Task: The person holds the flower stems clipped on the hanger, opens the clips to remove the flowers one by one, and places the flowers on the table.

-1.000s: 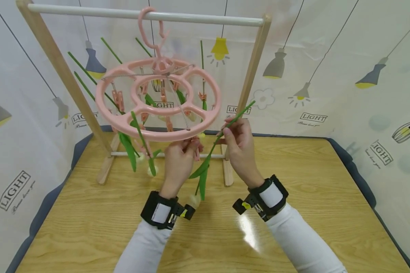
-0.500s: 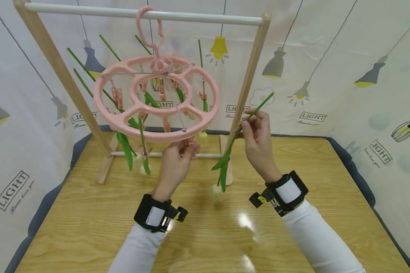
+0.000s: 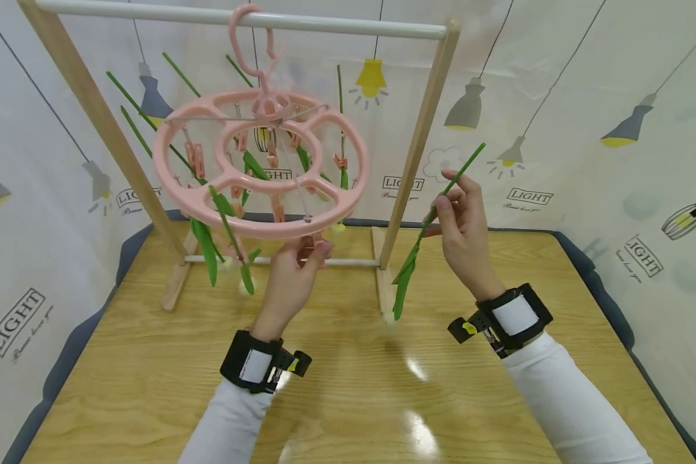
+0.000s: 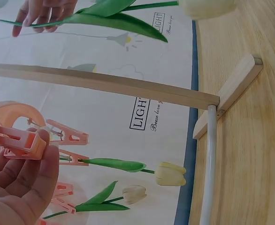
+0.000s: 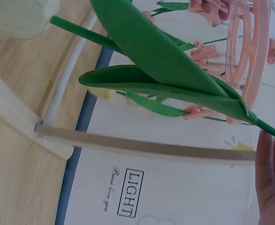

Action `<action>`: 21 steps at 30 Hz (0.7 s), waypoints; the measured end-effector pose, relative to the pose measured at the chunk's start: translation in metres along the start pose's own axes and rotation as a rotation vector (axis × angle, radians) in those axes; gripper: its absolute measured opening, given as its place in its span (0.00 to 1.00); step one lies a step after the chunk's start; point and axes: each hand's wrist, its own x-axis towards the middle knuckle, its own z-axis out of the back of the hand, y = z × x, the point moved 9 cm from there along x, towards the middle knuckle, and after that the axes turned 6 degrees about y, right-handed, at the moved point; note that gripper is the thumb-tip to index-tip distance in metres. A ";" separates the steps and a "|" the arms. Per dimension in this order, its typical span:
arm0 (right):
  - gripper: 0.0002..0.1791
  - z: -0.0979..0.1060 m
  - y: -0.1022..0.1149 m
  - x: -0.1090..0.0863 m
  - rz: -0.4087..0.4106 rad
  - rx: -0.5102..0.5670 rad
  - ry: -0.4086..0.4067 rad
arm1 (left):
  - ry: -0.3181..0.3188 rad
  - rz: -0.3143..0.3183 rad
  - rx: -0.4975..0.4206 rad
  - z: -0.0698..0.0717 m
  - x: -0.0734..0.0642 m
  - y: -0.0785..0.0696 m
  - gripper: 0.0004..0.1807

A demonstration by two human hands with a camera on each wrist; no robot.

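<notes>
A pink round clip hanger hangs by its hook from the rack's white bar. Below its front rim, my left hand pinches a pink clothespin between thumb and fingers; nothing shows in the clothespin's jaws. To the right of the rack, my right hand holds an artificial tulip by its green stem, pale bloom hanging down. The tulip's two green leaves fill much of the right wrist view. Several other tulips hang bloom-down from the hanger's clothespins.
The rack has wooden posts, a white top bar and wooden feet on a wood-grain table. Behind stands a white backdrop printed with lamps, with a dark blue strip along the table's edge.
My right hand has moved right and slightly up with the tulip, away from the hanger. My left hand stays at the clothespin, shifting slightly left along with the hanger.
</notes>
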 end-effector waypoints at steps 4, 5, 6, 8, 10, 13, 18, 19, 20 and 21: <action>0.21 0.010 -0.005 0.000 -0.025 -0.071 -0.001 | 0.006 0.007 -0.008 0.001 0.000 0.002 0.11; 0.21 0.012 -0.007 0.001 -0.037 -0.085 0.000 | 0.008 0.007 -0.008 0.001 0.000 0.002 0.11; 0.21 0.015 -0.009 0.001 -0.047 -0.103 0.001 | 0.009 0.008 -0.009 0.001 -0.001 0.002 0.11; 0.21 0.019 -0.014 0.001 -0.069 -0.133 0.008 | 0.009 0.008 -0.010 0.001 -0.001 0.001 0.11; 0.21 0.024 -0.018 0.001 -0.089 -0.163 0.007 | 0.009 0.005 -0.011 0.001 -0.001 0.001 0.11; 0.22 0.032 -0.025 0.000 -0.137 -0.221 0.005 | 0.010 0.003 -0.014 0.001 -0.001 0.000 0.12; 0.23 0.041 -0.023 0.001 -0.191 -0.298 -0.011 | 0.012 0.006 -0.010 0.001 -0.001 0.001 0.11; 0.23 0.042 -0.021 0.002 -0.196 -0.311 -0.012 | 0.012 0.009 -0.007 0.002 -0.001 0.001 0.11; 0.23 0.043 -0.019 0.002 -0.202 -0.323 -0.013 | 0.010 0.011 -0.003 0.002 -0.001 0.002 0.11; 0.23 0.045 -0.018 0.002 -0.206 -0.336 -0.014 | 0.009 0.013 0.000 0.002 -0.001 0.002 0.11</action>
